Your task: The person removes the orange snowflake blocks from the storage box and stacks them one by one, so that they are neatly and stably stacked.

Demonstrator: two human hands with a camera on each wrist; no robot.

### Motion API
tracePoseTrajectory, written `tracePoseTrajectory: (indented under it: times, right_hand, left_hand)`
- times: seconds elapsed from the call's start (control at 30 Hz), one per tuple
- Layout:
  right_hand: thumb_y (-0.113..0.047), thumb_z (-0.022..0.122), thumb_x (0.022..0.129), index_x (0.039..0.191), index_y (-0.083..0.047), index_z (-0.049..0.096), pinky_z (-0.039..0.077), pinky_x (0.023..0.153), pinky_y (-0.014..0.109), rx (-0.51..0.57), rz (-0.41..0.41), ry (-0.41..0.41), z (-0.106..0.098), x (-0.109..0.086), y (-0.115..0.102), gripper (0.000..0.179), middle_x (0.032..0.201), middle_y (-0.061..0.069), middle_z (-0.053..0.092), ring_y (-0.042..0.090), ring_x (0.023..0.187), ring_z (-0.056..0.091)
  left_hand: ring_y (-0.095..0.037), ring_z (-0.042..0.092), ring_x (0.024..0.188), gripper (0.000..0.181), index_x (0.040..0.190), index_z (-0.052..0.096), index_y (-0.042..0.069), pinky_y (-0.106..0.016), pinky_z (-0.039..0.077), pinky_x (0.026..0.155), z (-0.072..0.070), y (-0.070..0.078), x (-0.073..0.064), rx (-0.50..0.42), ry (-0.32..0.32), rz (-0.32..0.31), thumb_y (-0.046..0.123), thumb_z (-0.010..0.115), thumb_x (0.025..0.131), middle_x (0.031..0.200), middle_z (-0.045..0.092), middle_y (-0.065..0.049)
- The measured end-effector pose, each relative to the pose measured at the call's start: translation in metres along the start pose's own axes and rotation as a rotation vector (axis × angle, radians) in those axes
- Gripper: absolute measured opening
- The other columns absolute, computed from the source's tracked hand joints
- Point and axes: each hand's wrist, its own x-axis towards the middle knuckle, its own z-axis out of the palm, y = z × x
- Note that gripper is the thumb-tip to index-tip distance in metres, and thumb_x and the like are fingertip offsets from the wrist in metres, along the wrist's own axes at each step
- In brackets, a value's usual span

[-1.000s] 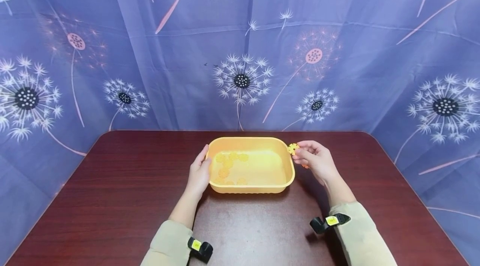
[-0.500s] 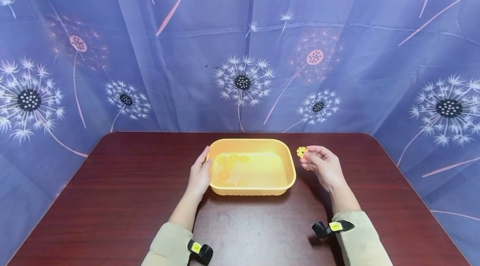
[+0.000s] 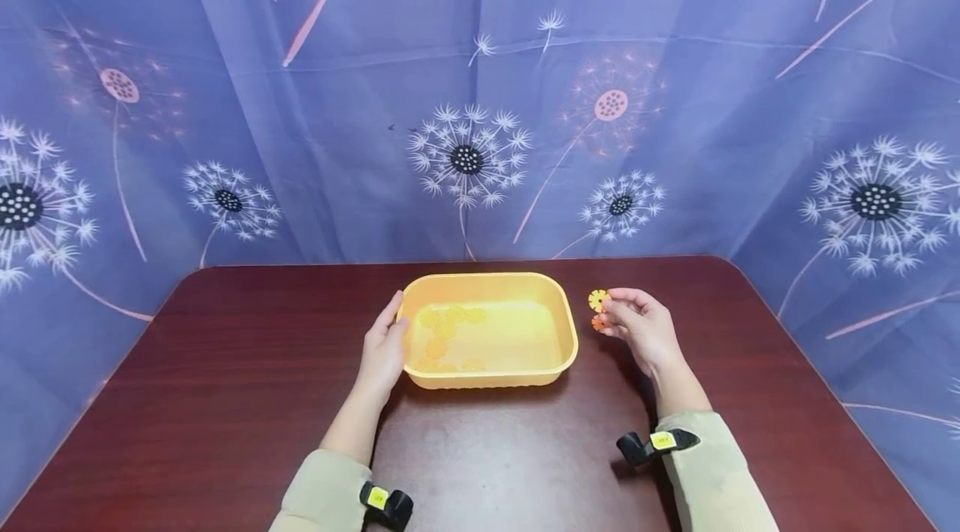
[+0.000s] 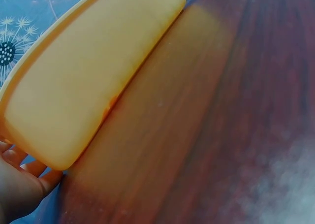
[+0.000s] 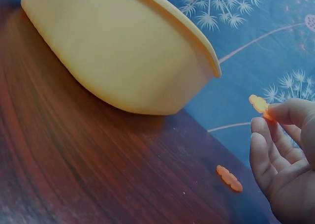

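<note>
A shallow yellow plastic basin (image 3: 491,379) stands on the table, and several yellow notched discs (image 3: 437,346) lie toward its left side. My left hand (image 3: 382,355) holds the basin's left end, thumb at the rim and fingers along the outside wall (image 4: 93,81). Right of the basin, my right hand (image 3: 643,330) pinches a yellow notched disc (image 3: 597,301) between thumb and forefinger, raised above the table. Below that hand an orange notched disc (image 5: 229,178) shows edge-on in the right wrist view, apart from the fingers; the hand partly hides it in the head view.
The dark red wooden table (image 3: 247,365) reaches back to a blue curtain (image 3: 337,140) printed with dandelions. Each sleeve carries a black strap-on camera mount, one on the left wrist (image 3: 386,504) and one on the right (image 3: 656,444).
My right hand has drawn back from the basin's right rim with the yellow disc still pinched. My left hand stays on the basin. The head view has shifted slightly.
</note>
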Motion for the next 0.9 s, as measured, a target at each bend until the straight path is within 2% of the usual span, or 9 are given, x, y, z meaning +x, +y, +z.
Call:
tracePoseTrajectory:
  times: [0.23,0.53,0.73,0.9]
  right_hand:
    - [-0.007,0.064,0.088,0.097,-0.013,0.06,0.053,0.055,0.019,-0.119,0.06,0.086,-0.008,0.003,0.005,0.011,0.076,-0.011,0.068,0.005,0.068,0.066]
    - [-0.005,0.064,0.088,0.095,-0.009,0.058,0.053,0.054,0.018,-0.08,0.093,0.132,-0.018,0.002,0.013,0.01,0.073,-0.009,0.069,0.005,0.066,0.066]
    - [-0.006,0.065,0.087,0.095,-0.008,0.058,0.054,0.055,0.019,-0.126,0.085,0.138,-0.019,0.005,0.015,0.011,0.073,-0.01,0.068,0.004,0.065,0.066]
    - [-0.005,0.065,0.087,0.1,0.001,0.059,0.054,0.052,0.019,-0.182,0.093,0.166,-0.017,0.006,0.017,0.016,0.069,-0.01,0.067,0.004,0.062,0.065]
  left_hand:
    - [-0.019,0.026,0.142,0.049,0.15,0.03,0.021,-0.04,0.031,0.112,-0.001,0.0,0.0,-0.003,0.0,-0.01,0.016,0.035,0.101,0.156,0.025,0.001]
    - [-0.019,0.028,0.14,0.049,0.15,0.03,0.019,-0.039,0.031,0.112,0.002,0.001,-0.001,-0.011,-0.006,0.0,0.015,0.035,0.101,0.156,0.026,0.0]
    - [-0.017,0.029,0.14,0.049,0.15,0.03,0.021,-0.038,0.032,0.112,0.002,0.0,0.001,-0.011,-0.006,-0.012,0.016,0.035,0.101,0.156,0.027,0.001]
    - [-0.018,0.03,0.139,0.049,0.15,0.03,0.022,-0.039,0.032,0.112,0.0,0.002,0.0,-0.017,-0.011,-0.028,0.016,0.035,0.101,0.156,0.027,0.001]
